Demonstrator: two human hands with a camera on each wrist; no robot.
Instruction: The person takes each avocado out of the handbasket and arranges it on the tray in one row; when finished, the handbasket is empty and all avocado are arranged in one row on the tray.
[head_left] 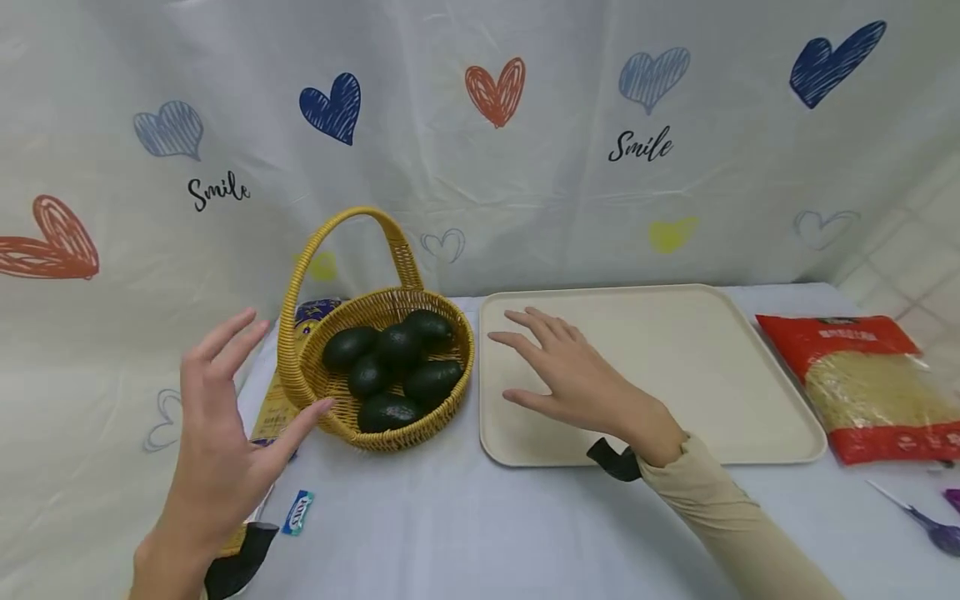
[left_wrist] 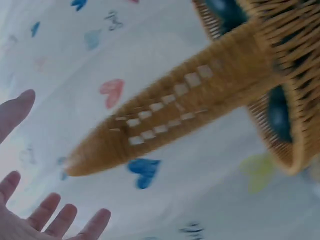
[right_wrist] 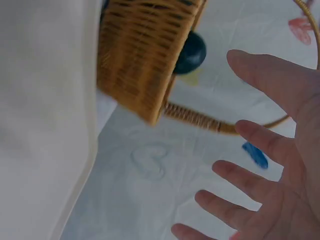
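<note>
A yellow wicker basket (head_left: 408,437) with a tall arched handle (head_left: 298,292) stands left of centre in the head view, holding several dark green avocados (head_left: 386,412). My left hand (head_left: 225,417) is just left of the basket, fingers apart and holding nothing. To the basket's right, my right hand (head_left: 573,371) hovers over the left part of a cream tray (head_left: 675,375), fingers spread and nothing in them. Both wrist views show the basket's handle (left_wrist: 175,100) and woven side (right_wrist: 142,55) near the hands, with neither hand seen touching them.
A red packet of yellow noodle-like food (head_left: 870,387) lies right of the tray. Near the right edge is a purple-handled utensil (head_left: 930,525). A small blue-green wrapper (head_left: 297,512) lies in front of the left hand's side. A yellow package (head_left: 273,412) is partly hidden behind the basket.
</note>
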